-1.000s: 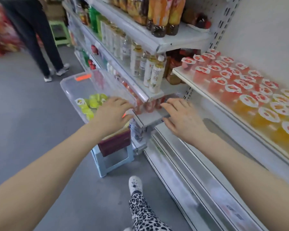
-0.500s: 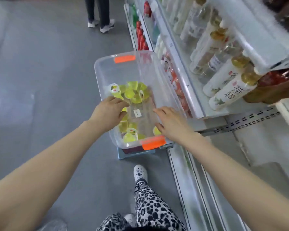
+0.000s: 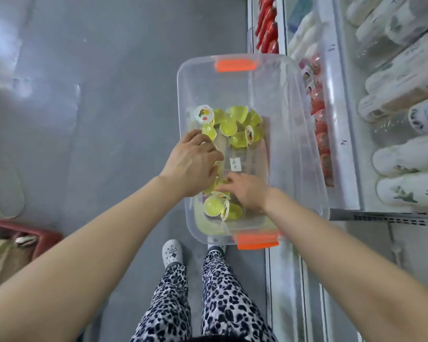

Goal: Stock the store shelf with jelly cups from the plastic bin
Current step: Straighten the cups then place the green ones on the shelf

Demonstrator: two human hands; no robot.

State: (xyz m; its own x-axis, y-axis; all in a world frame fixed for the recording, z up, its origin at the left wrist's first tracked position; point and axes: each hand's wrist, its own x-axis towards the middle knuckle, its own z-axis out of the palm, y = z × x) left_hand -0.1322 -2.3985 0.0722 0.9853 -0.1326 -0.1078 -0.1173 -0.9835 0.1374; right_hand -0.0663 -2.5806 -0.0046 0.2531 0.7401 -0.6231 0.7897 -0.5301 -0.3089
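A clear plastic bin (image 3: 304, 154) with orange clips stands in front of me beside the store shelf. Several yellow-green jelly cups (image 3: 235, 127) lie in a cluster at its far end, and more jelly cups (image 3: 215, 206) lie near its front. Both my hands are inside the bin. My left hand (image 3: 192, 166) is palm down with its fingers curled over a green cup by the bin's left wall. My right hand (image 3: 247, 191) reaches leftward, its fingertips touching the cups between the two hands. What lies under the palms is hidden.
White bottles (image 3: 405, 156) lie in rows on the shelf to the right, with red packets (image 3: 321, 134) on the lower level beside the bin. My legs and white shoe (image 3: 172, 253) stand just before the bin. A red stool (image 3: 22, 238) is at the left on grey floor.
My view has swung from the shelf of red and orange cups down onto the bin. Both hands moved from the bin's rim and shelf edge down among the green cups.
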